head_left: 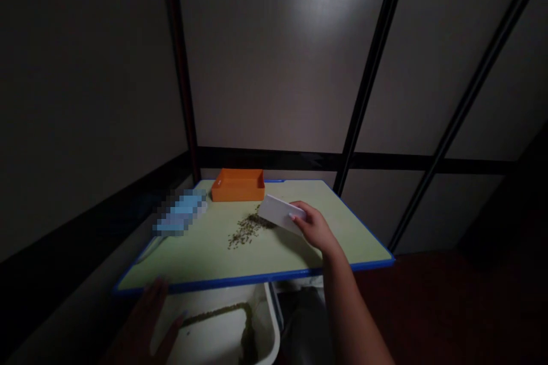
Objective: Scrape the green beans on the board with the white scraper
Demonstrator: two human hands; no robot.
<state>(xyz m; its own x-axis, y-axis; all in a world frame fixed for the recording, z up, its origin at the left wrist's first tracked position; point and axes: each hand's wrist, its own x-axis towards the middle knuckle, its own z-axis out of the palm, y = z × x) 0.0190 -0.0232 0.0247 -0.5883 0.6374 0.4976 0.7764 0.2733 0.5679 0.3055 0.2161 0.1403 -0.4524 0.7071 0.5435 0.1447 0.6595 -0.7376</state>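
My right hand (314, 227) grips a white rectangular scraper card (278, 214), its lower edge resting on the pale green tabletop (274, 251) with the blue rim. Against that edge lies a scattered strip of small green-brown bits (246, 231), possibly dried herb. My left hand (148, 325) is dark and low at the front edge of the table, holding nothing, with its fingers apart. Just below that edge is a white plastic tub (261, 319) with a green-brown smear inside.
An orange rectangular tray (237, 185) stands at the table's far edge. A pixelated blue item (180, 214) lies at the left. Grey wall panels with dark frame bars (372, 68) rise behind the table, and a dark red floor (428, 302) lies to the right.
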